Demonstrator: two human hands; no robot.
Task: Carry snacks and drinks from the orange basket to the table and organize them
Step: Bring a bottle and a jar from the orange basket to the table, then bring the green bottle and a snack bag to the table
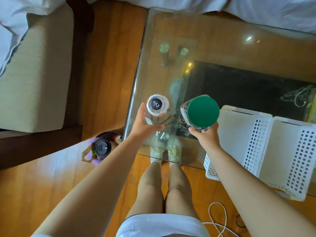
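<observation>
far left: beige armchair with white cloth draped over its back edge, standing on wood floor.

lower left, on the floor beside the table corner: a cup with a black sip lid, and just behind it a dark round container with a red side; contents not readable. purple blur around the cup, cannot tell what it is.

left hand: fingers curled around the side of a white bottle with a black printed cap, thumb toward the near side. bottle upright, above the near-left part of the glass table; cannot tell whether its base touches the glass.

seen through the glass: two feet in light shoes.

right hand: fingers and thumb grip the lower body of a clear jar with a green lid, held from the near side. jar upright, just right of the bottle, the two apart; contact with the tabletop not visible.

right: two white perforated baskets side by side, overhanging the table's near edge.

bottom right: white cable looped on the floor.
</observation>
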